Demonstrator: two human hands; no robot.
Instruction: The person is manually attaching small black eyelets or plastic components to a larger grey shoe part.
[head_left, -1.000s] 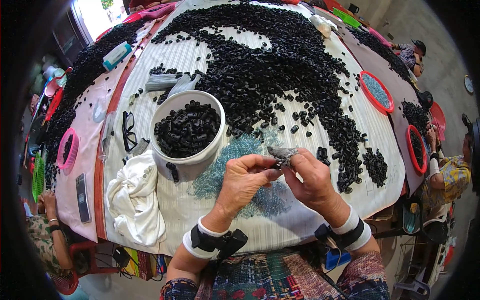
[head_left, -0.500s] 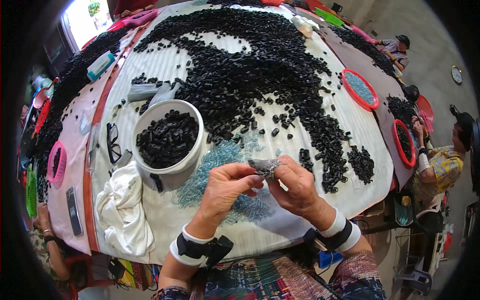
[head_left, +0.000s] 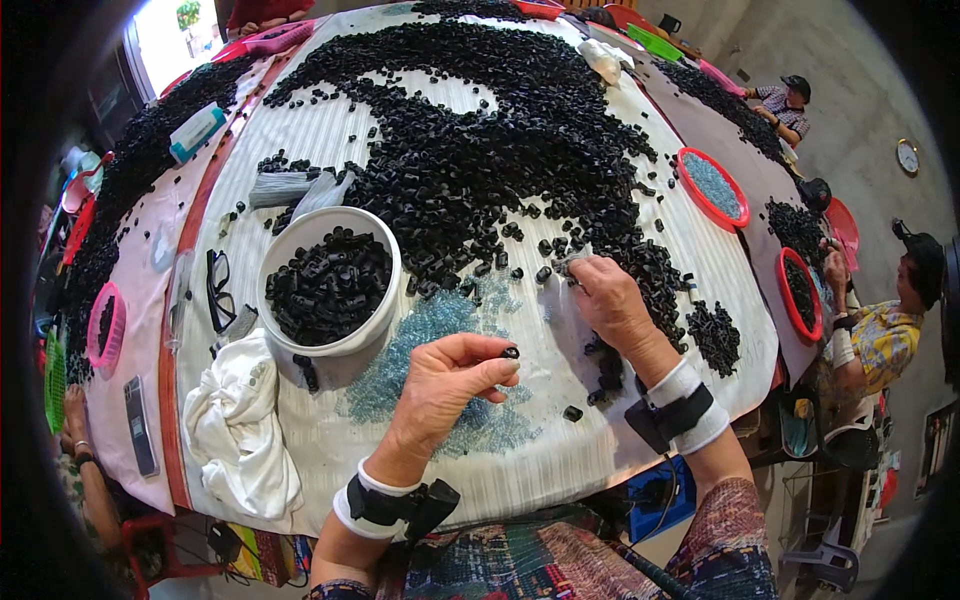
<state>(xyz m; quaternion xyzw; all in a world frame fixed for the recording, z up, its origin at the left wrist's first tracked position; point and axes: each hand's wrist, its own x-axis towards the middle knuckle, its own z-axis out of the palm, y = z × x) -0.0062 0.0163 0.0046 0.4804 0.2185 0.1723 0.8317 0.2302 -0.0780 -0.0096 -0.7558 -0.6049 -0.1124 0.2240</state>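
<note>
My left hand [head_left: 440, 388] pinches one small black cylindrical part [head_left: 510, 352] between thumb and fingertips, above a spread of tiny pale-blue beads [head_left: 430, 330]. My right hand [head_left: 608, 300] has reached forward onto the striped cloth and grips a small grey tool [head_left: 572, 260] at the edge of the big heap of black parts [head_left: 500, 130]. A white bowl [head_left: 382, 318] full of black parts stands left of both hands.
A crumpled white cloth [head_left: 240, 430], black glasses [head_left: 218, 290] and a phone [head_left: 138, 425] lie at the left. Red baskets [head_left: 712, 188] sit at the right edge, where other people [head_left: 880, 320] sit. A loose black part [head_left: 572, 412] lies near my right wrist.
The hands were together in front of me working on one piece. They have separated: the right hand moved forward to the black heap, the left stayed back holding a black part.
</note>
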